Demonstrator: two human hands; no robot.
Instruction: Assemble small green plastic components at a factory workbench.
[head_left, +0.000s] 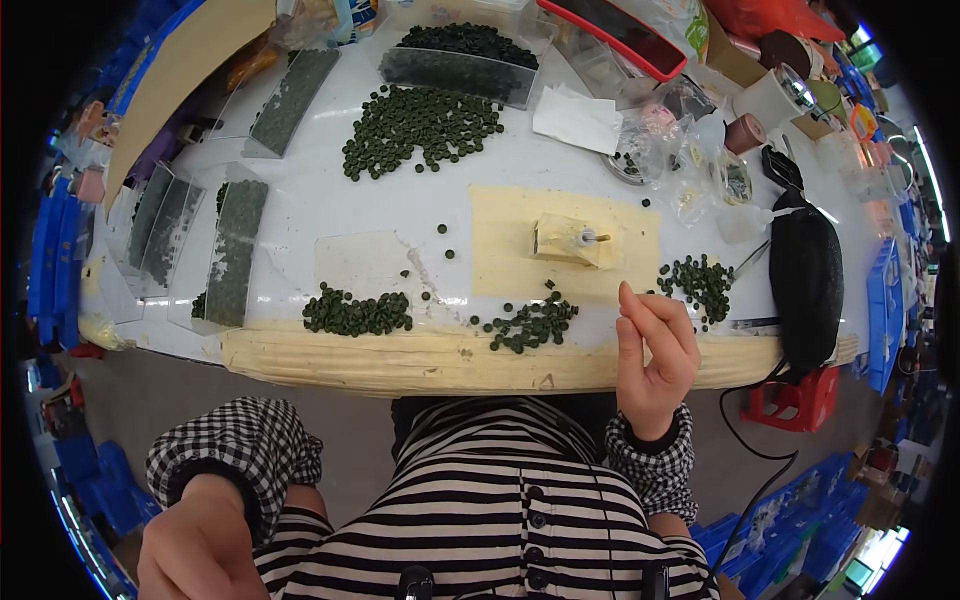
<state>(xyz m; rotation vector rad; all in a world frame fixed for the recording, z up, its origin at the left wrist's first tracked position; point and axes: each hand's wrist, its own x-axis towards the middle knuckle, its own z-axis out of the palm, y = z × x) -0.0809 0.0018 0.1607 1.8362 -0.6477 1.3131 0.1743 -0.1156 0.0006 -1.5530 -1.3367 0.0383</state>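
My right hand [657, 350] is raised over the table's front edge with its thumb and bent fingers drawn into a pinch. Whatever lies between the fingertips is too small to make out. Just left of it is a loose pile of small dark green round pieces [535, 325]; another pile [697, 288] lies to its right. Beyond the hand, a small block wrapped in cream tape [580, 242] with a metal pin on top sits on a cream sheet [500, 225]. My left hand [195, 545] is low at the left, off the table, its fingertips cut off by the picture's edge.
More green pieces lie in piles at front left [357, 312] and at the back [420, 130], below a filled transparent box [460, 75]. Transparent trays [235, 255] stand at left. A red-framed phone [620, 35], white paper [577, 118] and a black pouch [805, 280] are farther right.
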